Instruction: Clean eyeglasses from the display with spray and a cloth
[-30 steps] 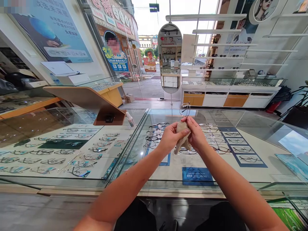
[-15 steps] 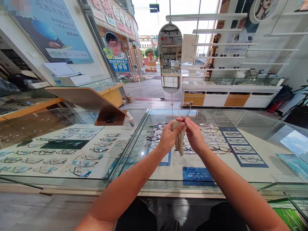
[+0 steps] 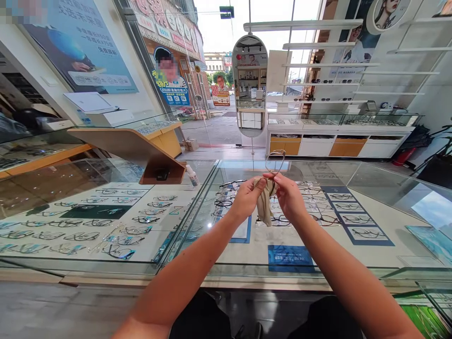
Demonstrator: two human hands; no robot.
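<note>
- Bare left hand [image 3: 248, 200] is pinching a beige, soft fabric cloth [image 3: 264, 209] between thumb and fingers; cloth is hanging below;
- Bare right hand [image 3: 289, 197] is pinching thin wire-framed eyeglasses [image 3: 275, 170] low down;
- Eyeglasses are projecting above both hands, over a clear glass display case [image 3: 226, 271].

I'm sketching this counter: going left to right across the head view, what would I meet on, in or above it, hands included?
Dark green mat, spray bottle, left hand, cloth, right hand, navy tray, sea-blue picture.
</note>
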